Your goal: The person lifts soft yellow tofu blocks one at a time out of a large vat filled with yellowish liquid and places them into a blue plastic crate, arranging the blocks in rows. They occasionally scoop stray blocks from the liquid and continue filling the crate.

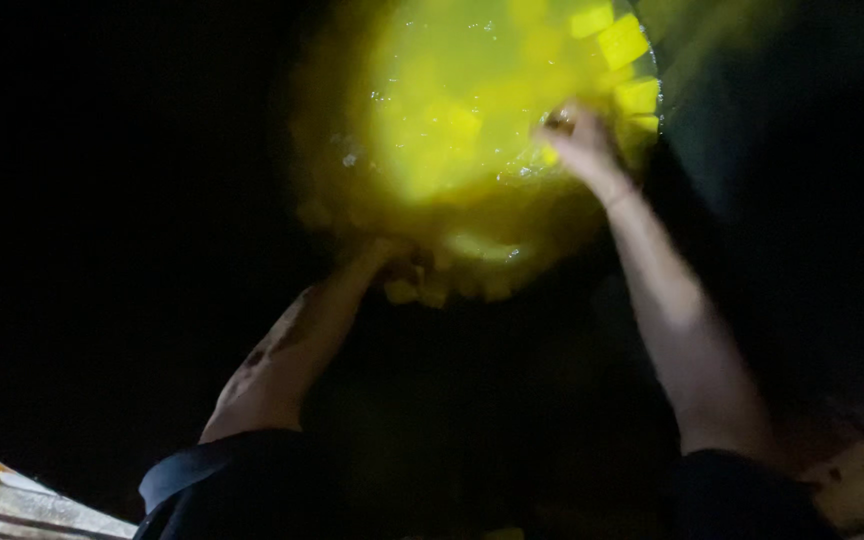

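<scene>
Nearest the camera, two dark rolled sleeves (pixel 214 470) are showing at the bottom edge, with a pale scuffed ledge (pixel 22 495) lying in the lower left corner. Both bare forearms are reaching away into near-total darkness. The left hand (pixel 399 262) is sitting at the near edge of a big round vessel (pixel 332 180) of bright yellow liquid, partly sunk among yellow chunks (pixel 432 290); its fingers are lost in glare and shadow, so I cannot tell whether it is gripping anything. Farther out, the right hand (pixel 580 138) is dipping into the liquid toward the vessel's right side, fingers curled in narrow as if around something small and dark, though what it is cannot be made out. Beyond it, yellow cube-shaped pieces (pixel 622 42) are floating near the far right rim.
</scene>
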Available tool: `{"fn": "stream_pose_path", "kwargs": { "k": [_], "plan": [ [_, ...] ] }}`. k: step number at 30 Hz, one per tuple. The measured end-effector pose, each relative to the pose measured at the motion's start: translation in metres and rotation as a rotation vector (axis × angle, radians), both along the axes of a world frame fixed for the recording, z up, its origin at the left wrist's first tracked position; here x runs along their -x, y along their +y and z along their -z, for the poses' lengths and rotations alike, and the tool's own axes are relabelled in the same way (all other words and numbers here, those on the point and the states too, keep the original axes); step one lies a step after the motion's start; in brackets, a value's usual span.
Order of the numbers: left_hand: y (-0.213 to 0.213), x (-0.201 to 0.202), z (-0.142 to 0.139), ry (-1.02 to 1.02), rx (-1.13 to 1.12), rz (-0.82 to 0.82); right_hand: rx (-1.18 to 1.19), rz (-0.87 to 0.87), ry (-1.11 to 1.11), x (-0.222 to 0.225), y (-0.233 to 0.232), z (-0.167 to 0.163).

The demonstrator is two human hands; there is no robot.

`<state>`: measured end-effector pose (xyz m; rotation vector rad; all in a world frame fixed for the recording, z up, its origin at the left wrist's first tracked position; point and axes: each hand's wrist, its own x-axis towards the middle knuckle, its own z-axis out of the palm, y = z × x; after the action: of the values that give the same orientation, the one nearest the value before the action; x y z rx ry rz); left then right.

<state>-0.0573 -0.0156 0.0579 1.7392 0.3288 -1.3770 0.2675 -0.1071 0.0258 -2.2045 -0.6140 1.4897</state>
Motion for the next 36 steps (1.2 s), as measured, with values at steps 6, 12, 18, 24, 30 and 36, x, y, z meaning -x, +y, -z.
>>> {"fn": "stream_pose_path", "kwargs": {
  "k": [6, 12, 18, 24, 30, 36],
  "plan": [
    [0.046, -0.001, -0.009, 0.066, 0.104, -0.156, -0.511, -0.540, -0.870, -0.021, 0.107, 0.007],
    [0.065, -0.015, -0.016, 0.037, 0.417, -0.856, -0.103, -0.746, -0.740, -0.023, 0.142, 0.014],
    [0.075, -0.057, -0.013, -0.117, 0.902, -1.949, -0.338, -0.165, -0.037, -0.036, 0.097, -0.032],
    [0.060, -0.110, -0.032, -0.259, 0.970, -2.409, -0.385, 0.156, 0.308, 0.039, 0.059, -0.085],
    [0.038, -0.125, -0.028, -0.295, 0.878, -2.563, -0.446, 0.126, -0.047, 0.109, 0.050, -0.090],
    [0.013, -0.083, -0.020, -0.456, 1.038, -2.685, -0.582, -0.495, -0.447, 0.140, 0.053, -0.077]
  ]
}}
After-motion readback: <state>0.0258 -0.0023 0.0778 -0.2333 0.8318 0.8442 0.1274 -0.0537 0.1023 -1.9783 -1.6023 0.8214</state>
